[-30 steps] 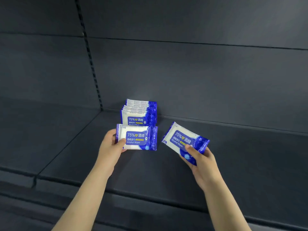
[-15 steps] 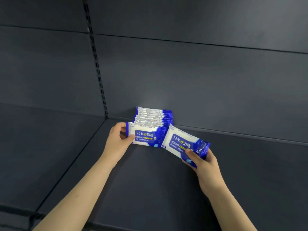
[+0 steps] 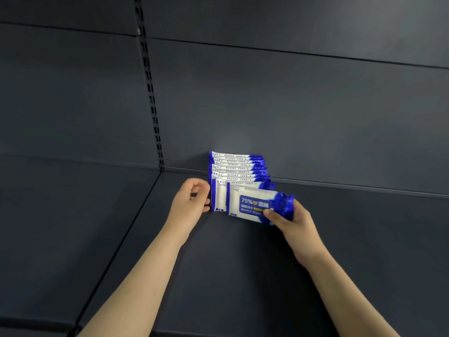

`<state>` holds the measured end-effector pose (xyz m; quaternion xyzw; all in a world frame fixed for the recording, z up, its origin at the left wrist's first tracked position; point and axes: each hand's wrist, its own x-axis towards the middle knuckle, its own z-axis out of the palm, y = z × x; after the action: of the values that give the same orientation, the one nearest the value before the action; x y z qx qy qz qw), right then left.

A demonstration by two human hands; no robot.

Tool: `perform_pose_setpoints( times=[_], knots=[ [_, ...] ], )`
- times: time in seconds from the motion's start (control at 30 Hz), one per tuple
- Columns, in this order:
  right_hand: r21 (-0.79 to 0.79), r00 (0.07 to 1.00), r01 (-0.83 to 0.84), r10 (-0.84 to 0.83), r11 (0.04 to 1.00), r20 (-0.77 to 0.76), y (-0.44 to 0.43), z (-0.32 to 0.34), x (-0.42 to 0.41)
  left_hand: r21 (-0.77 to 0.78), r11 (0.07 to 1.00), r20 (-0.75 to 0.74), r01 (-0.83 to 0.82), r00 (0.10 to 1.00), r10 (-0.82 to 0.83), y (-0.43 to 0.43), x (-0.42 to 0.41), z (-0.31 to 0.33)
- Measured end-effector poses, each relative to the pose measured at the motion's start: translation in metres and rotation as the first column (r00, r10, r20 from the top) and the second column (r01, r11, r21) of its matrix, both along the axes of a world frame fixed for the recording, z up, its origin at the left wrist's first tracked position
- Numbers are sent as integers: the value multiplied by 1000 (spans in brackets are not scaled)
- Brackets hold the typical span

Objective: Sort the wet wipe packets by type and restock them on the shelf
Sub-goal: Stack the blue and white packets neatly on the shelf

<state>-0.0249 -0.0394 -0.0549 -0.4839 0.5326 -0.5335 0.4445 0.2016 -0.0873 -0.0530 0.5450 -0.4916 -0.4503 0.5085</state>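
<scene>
A row of blue-and-white alcohol wipe packets (image 3: 239,167) stands upright against the back panel of the dark shelf (image 3: 243,268). The front packet of the row (image 3: 218,198) stands on edge, and my left hand (image 3: 192,201) holds its left end with curled fingers. My right hand (image 3: 292,221) grips the right end of another packet (image 3: 252,205), label facing me. That packet sits just in front of the row, slightly tilted, and overlaps the front one. I cannot tell whether it touches the shelf.
A slotted black upright (image 3: 150,98) runs down the back panel left of the row. Beyond a seam, a second shelf bay (image 3: 60,215) lies to the left. Bare shelf board extends to the right (image 3: 364,239) and toward me.
My left hand has set its packet upright against the front of the row. My right hand has moved its packet left and levelled it in front of that one. The view has shifted closer.
</scene>
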Motion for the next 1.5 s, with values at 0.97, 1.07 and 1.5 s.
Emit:
perform_pose_setpoints(
  times=[0.97, 1.07, 1.5],
  knots=[
    [-123, 944, 294, -308, 948, -118, 12, 3, 0, -164, 984, 175, -69, 980, 98, 24, -1, -2],
    [-146, 932, 362, -358, 921, 49, 45, 15, -28, -263, 954, 93, -142, 981, 172, 49, -21, 7],
    [-32, 736, 672, -663, 740, 135, 279, 26, -265, -75, 925, -152, 372, 913, -379, 211, -303, 21]
  ],
)
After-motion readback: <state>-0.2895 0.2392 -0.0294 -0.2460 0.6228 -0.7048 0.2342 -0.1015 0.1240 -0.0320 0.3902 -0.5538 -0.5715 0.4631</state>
